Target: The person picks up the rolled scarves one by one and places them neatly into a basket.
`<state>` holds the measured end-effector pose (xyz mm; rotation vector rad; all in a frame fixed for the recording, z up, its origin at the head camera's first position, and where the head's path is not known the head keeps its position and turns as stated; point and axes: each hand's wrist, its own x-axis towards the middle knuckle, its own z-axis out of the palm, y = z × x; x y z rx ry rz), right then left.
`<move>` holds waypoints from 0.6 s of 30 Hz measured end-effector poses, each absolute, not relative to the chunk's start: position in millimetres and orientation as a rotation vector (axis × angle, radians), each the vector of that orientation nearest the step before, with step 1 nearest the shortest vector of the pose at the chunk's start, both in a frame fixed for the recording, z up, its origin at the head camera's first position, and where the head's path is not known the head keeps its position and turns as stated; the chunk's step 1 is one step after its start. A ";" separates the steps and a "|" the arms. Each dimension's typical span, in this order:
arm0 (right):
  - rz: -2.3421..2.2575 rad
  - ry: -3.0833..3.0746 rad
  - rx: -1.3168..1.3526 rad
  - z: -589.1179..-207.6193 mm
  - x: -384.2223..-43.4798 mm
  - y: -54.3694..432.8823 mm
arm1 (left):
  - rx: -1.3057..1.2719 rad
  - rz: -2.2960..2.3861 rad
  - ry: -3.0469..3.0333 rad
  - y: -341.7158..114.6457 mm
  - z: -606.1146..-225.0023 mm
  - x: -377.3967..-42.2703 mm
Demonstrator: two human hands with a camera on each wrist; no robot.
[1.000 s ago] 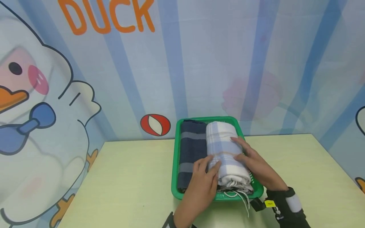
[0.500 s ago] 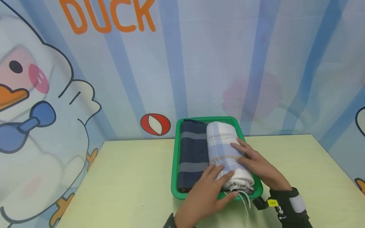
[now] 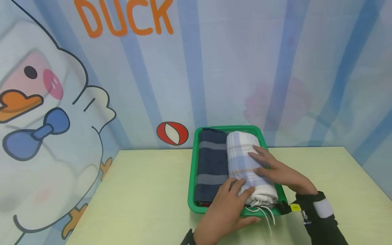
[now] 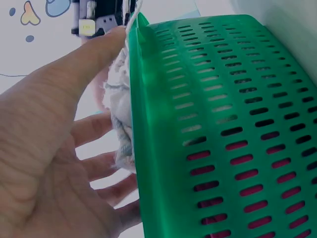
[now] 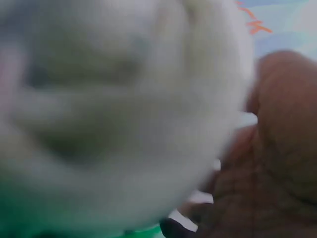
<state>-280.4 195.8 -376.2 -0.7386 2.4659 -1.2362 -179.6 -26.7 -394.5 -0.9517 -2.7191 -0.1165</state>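
Note:
A rolled white-and-blue plaid cloth (image 3: 243, 163) with white cords at its near end lies in the right half of a green plastic basket (image 3: 192, 177). Beside it on the left is a folded navy cloth (image 3: 212, 165) with grey stripes. My left hand (image 3: 225, 209) rests its spread fingertips on the near left part of the plaid roll, its thumb out by the basket's front rim. On the roll's right side, the fingers of my right hand (image 3: 280, 172) lie loosely extended. The right wrist view shows the plaid roll (image 5: 124, 134) close and blurred.
The basket stands on a pale yellow table (image 3: 153, 190), near its back edge. Behind rises a blue striped backdrop (image 3: 223, 68) with a printed duck and a red-and-white ball. Through the basket's slotted wall (image 4: 223, 99), something red shows.
My left hand has shifted toward the roll's near end and right, its thumb now spread out. The right hand stays on the roll's right side. The head view has turned slightly left.

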 end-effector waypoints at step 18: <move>-0.673 2.482 -0.871 -348.5 -323.4 157.0 | -0.922 0.047 -2.801 -31.6 -392.3 -191.0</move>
